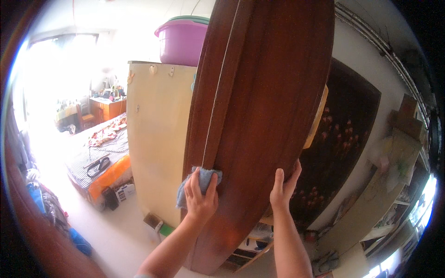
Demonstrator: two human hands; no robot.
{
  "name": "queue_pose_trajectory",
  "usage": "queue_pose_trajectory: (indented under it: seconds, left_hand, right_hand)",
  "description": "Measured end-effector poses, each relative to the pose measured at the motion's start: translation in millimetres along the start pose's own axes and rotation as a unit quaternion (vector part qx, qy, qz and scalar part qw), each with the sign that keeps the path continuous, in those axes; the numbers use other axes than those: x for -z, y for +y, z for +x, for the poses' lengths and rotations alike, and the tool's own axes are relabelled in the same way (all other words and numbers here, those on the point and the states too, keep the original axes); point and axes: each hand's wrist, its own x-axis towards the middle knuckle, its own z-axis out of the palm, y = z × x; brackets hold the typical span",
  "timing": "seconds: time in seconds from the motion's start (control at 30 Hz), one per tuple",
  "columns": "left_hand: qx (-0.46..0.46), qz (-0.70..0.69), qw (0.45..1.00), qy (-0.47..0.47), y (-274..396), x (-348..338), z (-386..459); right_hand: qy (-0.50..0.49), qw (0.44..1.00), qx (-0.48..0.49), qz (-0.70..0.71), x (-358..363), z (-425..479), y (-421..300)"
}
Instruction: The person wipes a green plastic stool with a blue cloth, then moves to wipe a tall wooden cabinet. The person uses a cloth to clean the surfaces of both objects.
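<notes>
A tall reddish-brown wooden door [267,104] stands before me, with a thin pale line running down its left part. My left hand [201,196] presses a blue-grey cloth [208,175] against the wood at that line, low on the door. At the door's right edge, my right hand [285,184] grips it, thumb on the near face and fingers reaching behind, where they are partly hidden.
A cream cabinet [160,132] topped by a purple tub [182,41] is left of the door. Further left are a bed [114,149] and an orange-brown desk [113,107]. A dark flowered panel [347,132] and a shoe rack [250,246] lie behind the door.
</notes>
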Motion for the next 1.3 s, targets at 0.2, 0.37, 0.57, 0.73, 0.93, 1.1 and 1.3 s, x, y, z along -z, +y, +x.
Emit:
queue_pose_trajectory:
  seconds: [0.2, 0.37, 0.57, 0.73, 0.93, 1.1, 1.3]
  left_hand:
    - [-0.004, -0.039, 0.998, -0.042, 2, 11, 41]
    - [-0.023, -0.030, 0.999, 0.018, 8, 4, 134]
    - [-0.051, -0.028, 0.996, 0.069, 18, 7, 236]
    - [-0.088, -0.042, 0.988, 0.122, 15, 2, 307]
    - [-0.066, -0.111, 0.983, 0.134, -6, 0, 367]
    - [0.125, -0.025, 0.987, 0.094, -24, -6, 388]
    - [0.129, -0.096, 0.987, 0.031, -21, 8, 362]
  right_hand:
    - [0.021, 1.000, 0.011, -0.005, -1, 1, -1]
    - [0.009, 0.999, -0.031, -0.015, 1, 0, -3]
    - [0.024, 1.000, 0.010, 0.010, 0, 1, 4]
    - [0.023, 0.999, 0.029, 0.031, 1, 3, 6]
    - [0.020, 0.999, 0.040, 0.022, 1, 4, 7]
    - [0.018, 0.998, 0.049, 0.021, 0, 4, 10]
    - [0.027, 0.998, 0.038, 0.044, -3, 4, 10]
